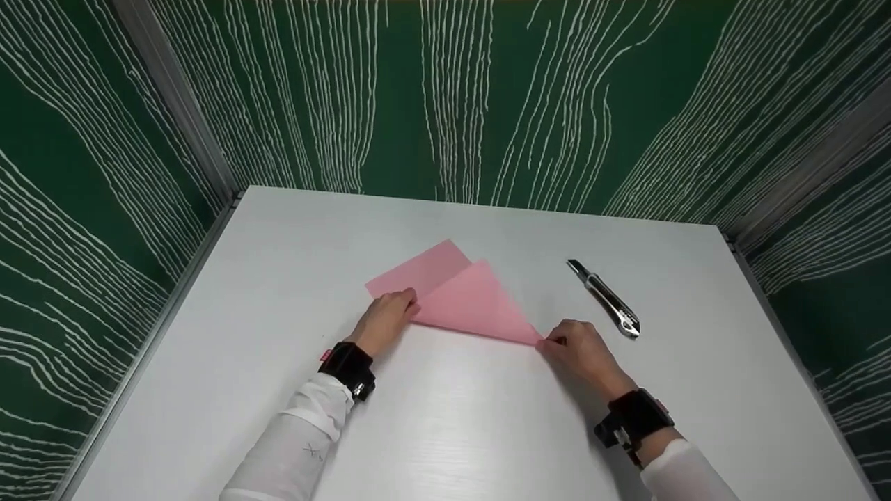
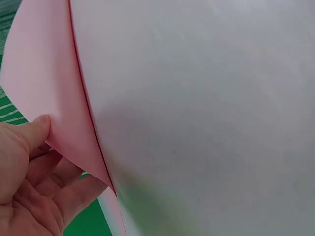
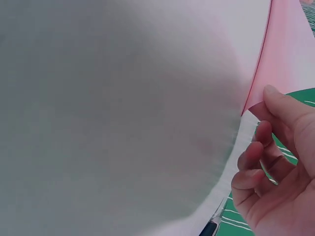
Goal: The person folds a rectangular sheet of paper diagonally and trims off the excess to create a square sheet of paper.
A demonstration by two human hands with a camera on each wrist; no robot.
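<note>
A sheet of pink paper [image 1: 480,303], folded over on itself, lies near the middle of the white table in the head view. Its fold runs along the side nearest me, and a single-layer part sticks out at the back left. My left hand [image 1: 387,316] pinches the left edge of the paper; in the left wrist view the thumb [image 2: 40,129] lies on top with fingers beneath. With thumb and forefinger my right hand [image 1: 579,351] pinches the pointed right corner, also seen in the right wrist view beside the pink paper [image 3: 278,59].
A utility knife [image 1: 607,299] lies on the white table [image 1: 278,243] to the right, beyond my right hand, its blade end pointing away. Green walls with white wavy lines [image 1: 397,104] stand behind the table and at both sides.
</note>
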